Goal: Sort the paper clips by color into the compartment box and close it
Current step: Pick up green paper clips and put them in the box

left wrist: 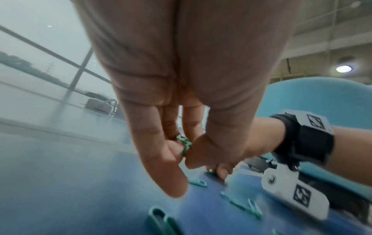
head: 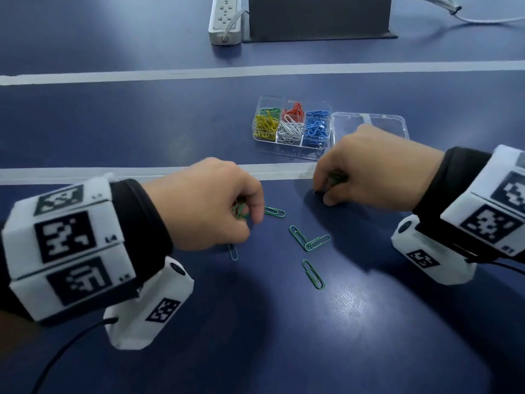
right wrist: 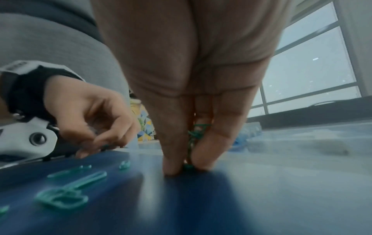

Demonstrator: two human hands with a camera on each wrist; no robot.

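- The left hand [head: 210, 206], at centre left of the head view, curls its fingers round a small bunch of green clips [head: 240, 210]; the left wrist view shows green wire pinched between thumb and fingers [left wrist: 184, 147].
- The right hand [head: 369, 172], at centre right, also grasps green clips: its thumb and fingertips [right wrist: 203, 152] press down onto the blue worktop [head: 369, 322] with green wire [right wrist: 198, 132] gathered between them.
- Loose green paper clips [head: 308, 240] lie on the worktop between and below the two hands: one just beside the left fingertips, two touching in an L shape at centre, one lower down, and one partly under the left hand.
- The clear compartment box [head: 292, 127] sits above the hands in the upper middle of the head view, with yellow, white and blue clips in the near row and green, red and blue in the far row.
- Its transparent lid [head: 380, 123] lies open and flat to the right of the box, partly hidden by the right hand.
- A white power strip [head: 225, 19] and a dark box [head: 318, 15] stand at the top edge.
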